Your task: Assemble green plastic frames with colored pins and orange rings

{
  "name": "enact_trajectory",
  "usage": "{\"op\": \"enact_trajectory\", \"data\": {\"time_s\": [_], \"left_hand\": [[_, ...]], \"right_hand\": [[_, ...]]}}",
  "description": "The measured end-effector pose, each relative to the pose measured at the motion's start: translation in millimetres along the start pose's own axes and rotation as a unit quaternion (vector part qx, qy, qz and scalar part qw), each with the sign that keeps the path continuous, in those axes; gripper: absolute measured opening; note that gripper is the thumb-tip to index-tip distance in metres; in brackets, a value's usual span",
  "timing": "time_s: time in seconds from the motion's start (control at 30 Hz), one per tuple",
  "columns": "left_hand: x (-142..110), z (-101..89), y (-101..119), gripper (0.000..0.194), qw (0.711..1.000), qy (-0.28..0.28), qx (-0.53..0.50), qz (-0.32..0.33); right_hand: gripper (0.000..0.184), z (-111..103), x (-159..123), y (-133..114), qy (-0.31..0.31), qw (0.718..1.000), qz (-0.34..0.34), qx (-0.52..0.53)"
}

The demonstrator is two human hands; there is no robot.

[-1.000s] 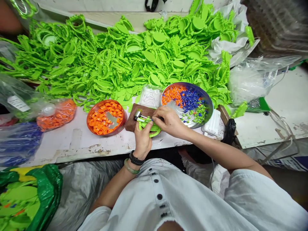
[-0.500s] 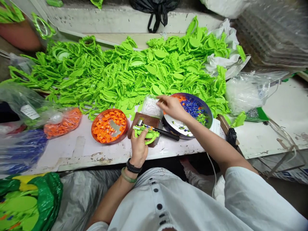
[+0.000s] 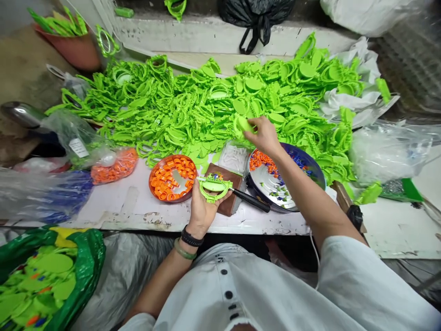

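Observation:
My left hand [image 3: 202,209] holds a bright green toothed plastic frame [image 3: 212,198] with small orange and blue bits along its upper edge. A white stick-like piece shows at the frame's left end. Behind it lies a brown block [image 3: 225,209], with a black-handled tool [image 3: 254,202] across it; the tool's head is hidden. Over the heap of green plastic parts [image 3: 193,110], my right hand [image 3: 264,135] pinches a flat green oval piece [image 3: 242,124] between thumb and fingers.
Orange rings fill a round tray [image 3: 150,184] on the left. A round dish [image 3: 320,172] of small orange, blue and green bits stands right, beside a clear box of white pieces [image 3: 234,157]. Bagged parts [image 3: 113,166] lie left; a green sack [image 3: 93,250] stands at lower left.
My right hand has moved from the box of white pieces up to the green heap and has taken the oval piece. My left hand has tilted the frame upright. The view has shifted left.

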State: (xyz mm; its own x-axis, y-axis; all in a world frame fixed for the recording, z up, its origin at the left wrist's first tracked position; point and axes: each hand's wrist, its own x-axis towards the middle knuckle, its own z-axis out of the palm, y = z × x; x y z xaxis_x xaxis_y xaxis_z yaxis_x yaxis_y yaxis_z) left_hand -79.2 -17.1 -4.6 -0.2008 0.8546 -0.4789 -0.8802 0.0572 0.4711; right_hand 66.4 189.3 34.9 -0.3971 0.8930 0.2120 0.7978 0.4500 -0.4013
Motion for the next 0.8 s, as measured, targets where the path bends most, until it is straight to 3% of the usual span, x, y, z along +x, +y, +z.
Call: {"op": "enact_trajectory", "data": {"time_s": [0.13, 0.23, 0.6, 0.8], "left_hand": [[4, 1.3, -6, 0.048, 1.0, -0.026, -0.001, 0.016], [3, 3.0, -13, 0.053, 0.999, -0.031, 0.008, 0.027], [-18, 5.6, -23, 0.057, 0.999, -0.017, 0.035, 0.008], [-20, 5.3, -25, 0.048, 0.999, -0.012, 0.038, 0.011]], "right_hand": [[0.044, -15, -78, -34, -0.13, 0.97, -0.177, 0.105], [0.038, -14, -115, -54, -0.153, 0.958, -0.217, 0.113], [0.036, -6, -132, -64, -0.147, 0.961, -0.227, 0.063], [0.029, -1, -138, -63, -0.137, 0.963, -0.223, 0.058]]}}
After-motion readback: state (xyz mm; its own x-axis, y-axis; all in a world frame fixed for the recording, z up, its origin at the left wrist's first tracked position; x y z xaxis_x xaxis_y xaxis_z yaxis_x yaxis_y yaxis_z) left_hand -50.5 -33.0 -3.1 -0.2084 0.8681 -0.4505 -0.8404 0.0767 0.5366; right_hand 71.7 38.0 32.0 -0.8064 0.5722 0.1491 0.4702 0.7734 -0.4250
